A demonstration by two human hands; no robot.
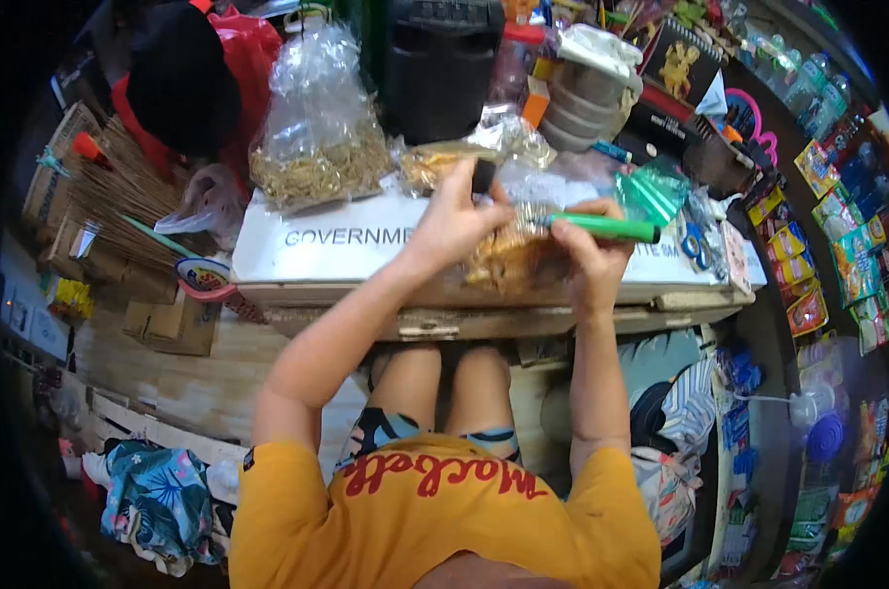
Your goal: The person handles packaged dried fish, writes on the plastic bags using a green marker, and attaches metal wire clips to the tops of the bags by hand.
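My left hand (457, 218) is closed, with a small black cap-like piece (483, 177) at its fingertips. In my right hand (596, 257), a bright green marker (611, 227) lies sideways between thumb and fingers, its dark end to the right. Below and between both hands is a clear plastic bag (508, 260) with golden-brown contents I cannot make out. Whether either hand also grips this bag is unclear. All of this is over the white tabletop (312, 240) with printed lettering.
A large clear bag of dried brown bits (322, 147) stands at the left, beside a black appliance (441, 69). Stacked metal tins (584, 98), green plastic (652, 193) and blue-handled scissors (695, 245) are on the right. A person in a black cap (184, 79) is across the table.
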